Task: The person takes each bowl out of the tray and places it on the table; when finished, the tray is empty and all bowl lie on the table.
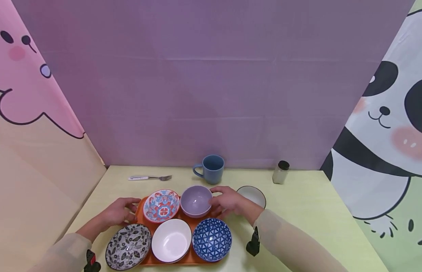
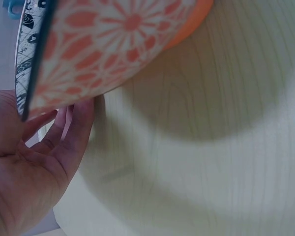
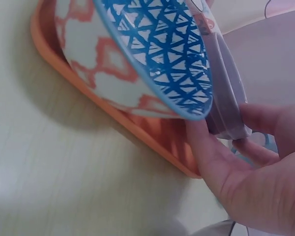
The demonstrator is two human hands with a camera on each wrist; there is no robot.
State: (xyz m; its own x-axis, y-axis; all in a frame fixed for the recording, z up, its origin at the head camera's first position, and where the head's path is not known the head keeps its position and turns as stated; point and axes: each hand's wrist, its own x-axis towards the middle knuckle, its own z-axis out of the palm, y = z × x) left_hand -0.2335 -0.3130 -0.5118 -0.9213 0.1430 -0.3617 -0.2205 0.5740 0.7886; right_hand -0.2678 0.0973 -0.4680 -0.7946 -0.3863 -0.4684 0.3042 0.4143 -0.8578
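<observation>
Five bowls crowd an orange tray. My right hand is at the right side of the lavender bowl, its fingertips against the outer wall. In the right wrist view, one finger reaches under the rim of the blue triangle-patterned bowl. My left hand is beside the tray's far left corner, fingers loosely bent, partly hidden behind the black-and-white leaf-patterned bowl in the left wrist view. That bowl tilts over the tray's left edge. A red-and-blue floral bowl and a white bowl sit between.
Behind the tray stand a blue mug and, to its left, a fork. A white dark-rimmed dish lies partly behind my right forearm. A black-capped jar stands at the back right. A purple backdrop rises behind the table.
</observation>
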